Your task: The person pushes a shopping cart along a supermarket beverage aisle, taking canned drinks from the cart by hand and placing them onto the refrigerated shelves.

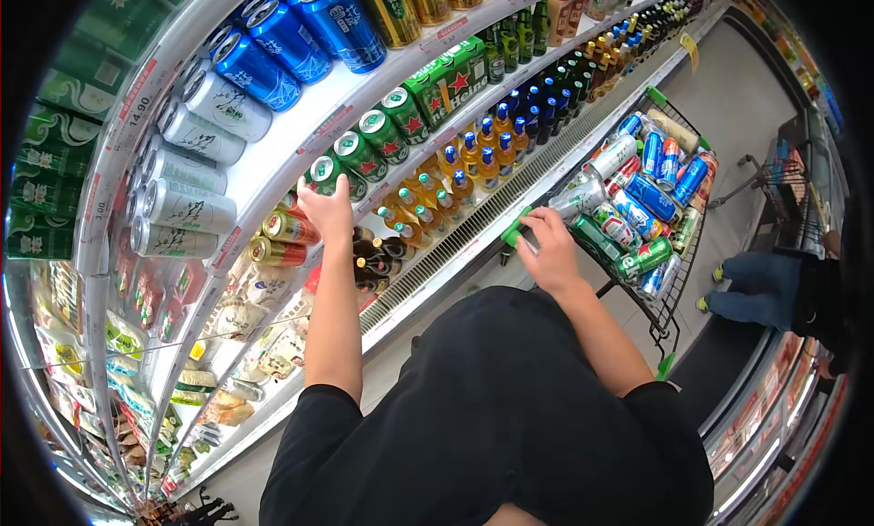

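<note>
At the shelf edge, my left hand [327,212] has its thumb and a finger on either side of a green beer can [322,168], closed about its near end. That can is at the near end of a row of matching green cans [374,122], still on the shelf. My right hand [549,253] is curled at the green handle [515,227] of a shopping cart. Piled in the cart's wire basket are many cans [649,200], blue, white, red and green, some lying on their sides.
Blue cans [256,71] and white cans [188,176] stand on the shelf above. Amber bottles with blue caps [469,153] fill the lower shelf. Gold-and-red cans [278,253] sit left of my arm. A person in jeans [756,289] stands at the right near another cart [783,176].
</note>
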`<state>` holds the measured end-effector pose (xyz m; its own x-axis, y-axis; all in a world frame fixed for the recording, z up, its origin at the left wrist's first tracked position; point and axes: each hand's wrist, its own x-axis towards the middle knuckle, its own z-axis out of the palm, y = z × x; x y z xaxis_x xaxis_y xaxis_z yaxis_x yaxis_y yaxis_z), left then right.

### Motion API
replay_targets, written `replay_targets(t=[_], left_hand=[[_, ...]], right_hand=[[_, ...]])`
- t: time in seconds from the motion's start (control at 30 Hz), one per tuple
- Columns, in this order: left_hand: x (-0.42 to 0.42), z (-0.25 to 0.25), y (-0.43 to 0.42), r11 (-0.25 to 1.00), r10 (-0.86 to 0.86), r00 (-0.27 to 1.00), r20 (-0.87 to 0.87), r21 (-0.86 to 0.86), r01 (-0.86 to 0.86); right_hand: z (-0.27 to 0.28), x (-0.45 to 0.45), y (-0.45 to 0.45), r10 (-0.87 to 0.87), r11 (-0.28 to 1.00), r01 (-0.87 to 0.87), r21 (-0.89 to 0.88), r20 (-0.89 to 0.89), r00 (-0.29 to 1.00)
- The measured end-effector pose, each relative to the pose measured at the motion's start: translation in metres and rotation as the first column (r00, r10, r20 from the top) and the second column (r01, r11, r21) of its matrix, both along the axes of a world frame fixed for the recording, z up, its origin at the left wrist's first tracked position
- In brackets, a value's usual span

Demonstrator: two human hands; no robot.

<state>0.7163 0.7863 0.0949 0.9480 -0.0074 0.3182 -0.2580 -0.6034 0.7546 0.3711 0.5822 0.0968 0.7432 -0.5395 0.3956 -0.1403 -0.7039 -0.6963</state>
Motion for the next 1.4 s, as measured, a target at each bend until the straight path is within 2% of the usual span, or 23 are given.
replay_targets(t=[0.03, 0.07, 0.1, 0.13, 0.17, 0.2, 0.23, 0.3, 0.37, 0.4, 0.43, 0.5, 0.53, 0.57, 0.63, 0.73, 0.83, 0.87, 0.97, 1.1, 1.23, 1.27, 1.4], left_hand=[[0.009, -0.003, 0.001, 0.999, -0.037, 0.999, -0.030, 0.018, 0.037], [0.029, -0.012, 0.004, 0.989, -0.120, 0.992, 0.030, 0.089, 0.117], [0.040, -0.018, 0.004, 0.978, -0.129, 0.990, 0.061, 0.173, 0.117], [0.048, -0.020, 0.002, 0.972, -0.143, 0.990, 0.017, 0.189, 0.137], [0.058, -0.023, 0.002, 0.976, -0.191, 0.981, -0.035, 0.100, 0.193], [0.080, -0.046, 0.006, 0.970, -0.228, 0.974, -0.004, 0.081, 0.228], [0.092, -0.062, 0.010, 0.963, -0.233, 0.972, 0.017, 0.147, 0.228], [0.085, -0.055, 0.007, 0.970, -0.211, 0.969, -0.129, 0.097, 0.224], [0.081, -0.049, 0.003, 0.968, -0.103, 0.982, -0.157, 0.211, 0.135], [0.082, -0.054, 0.004, 0.980, -0.121, 0.978, -0.170, 0.137, 0.145], [0.076, -0.052, 0.003, 0.987, -0.136, 0.974, -0.184, 0.063, 0.149], [0.052, -0.043, 0.003, 0.985, -0.096, 0.992, -0.084, 0.137, 0.107], [0.041, -0.044, 0.004, 0.983, -0.179, 0.984, 0.015, 0.033, 0.178], [0.030, -0.043, 0.006, 0.982, -0.159, 0.985, 0.062, 0.115, 0.151], [-0.005, -0.018, 0.003, 0.980, -0.092, 0.995, 0.042, 0.179, 0.083], [-0.056, 0.011, -0.006, 0.976, -0.108, 0.987, 0.120, 0.199, 0.082], [-0.102, 0.038, -0.022, 0.955, -0.291, 0.956, 0.033, 0.072, 0.288], [-0.112, 0.033, -0.027, 0.910, -0.410, 0.909, 0.078, -0.035, 0.414], [-0.174, 0.062, -0.068, 0.787, -0.615, 0.788, -0.026, -0.089, 0.611], [-0.243, 0.073, -0.133, 0.515, -0.857, 0.472, -0.207, -0.310, 0.799], [-0.317, 0.073, -0.199, 0.273, -0.936, 0.155, -0.316, -0.372, 0.887], [-0.334, 0.073, -0.213, 0.232, -0.940, 0.108, -0.323, -0.375, 0.898], [-0.392, 0.059, -0.263, 0.110, -0.903, -0.064, -0.424, -0.372, 0.922]], right_hand=[[-0.006, 0.002, 0.005, 0.006, 1.000, -0.006, 0.019, 0.011, 1.000], [-0.002, 0.002, 0.010, 0.003, 1.000, -0.003, 0.009, 0.002, 1.000], [0.001, 0.001, 0.013, 0.014, 1.000, -0.014, -0.009, 0.013, 1.000], [-0.003, -0.001, 0.017, 0.005, 1.000, -0.005, 0.015, 0.017, 1.000], [-0.004, -0.004, 0.020, -0.010, 1.000, 0.010, 0.003, 0.011, 1.000], [-0.006, -0.007, 0.023, -0.016, 1.000, 0.016, 0.011, 0.021, 1.000], [-0.008, -0.011, 0.026, -0.026, 0.999, 0.026, 0.018, 0.017, 1.000], [-0.008, -0.020, 0.032, -0.056, 0.998, 0.056, 0.006, 0.004, 0.998], [-0.012, -0.031, 0.036, -0.096, 0.995, 0.097, 0.037, -0.031, 0.995], [-0.013, -0.038, 0.037, -0.114, 0.992, 0.116, 0.045, -0.040, 0.993], [-0.013, -0.045, 0.038, -0.128, 0.990, 0.131, 0.053, -0.048, 0.991], [-0.013, -0.056, 0.037, -0.152, 0.985, 0.156, 0.070, -0.055, 0.987], [-0.014, -0.062, 0.034, -0.165, 0.982, 0.169, 0.079, -0.059, 0.985], [-0.013, -0.070, 0.032, -0.182, 0.978, 0.187, 0.092, -0.068, 0.981], [-0.008, -0.082, 0.029, -0.188, 0.974, 0.196, 0.110, -0.081, 0.979], [-0.008, -0.091, 0.024, -0.189, 0.967, 0.199, 0.157, -0.076, 0.979], [-0.004, -0.098, 0.016, -0.197, 0.965, 0.206, 0.161, -0.068, 0.978], [-0.003, -0.100, 0.012, -0.199, 0.965, 0.208, 0.159, -0.068, 0.978], [-0.002, -0.104, -0.001, -0.204, 0.971, 0.208, 0.120, -0.044, 0.978], [0.015, -0.117, -0.021, -0.261, 0.965, 0.261, 0.027, -0.017, 0.965], [0.024, -0.149, -0.033, -0.393, 0.918, 0.396, 0.011, -0.093, 0.915], [0.014, -0.158, -0.034, -0.482, 0.875, 0.483, 0.008, -0.048, 0.875], [0.001, -0.210, -0.050, -0.664, 0.740, 0.670, 0.064, -0.089, 0.742]])
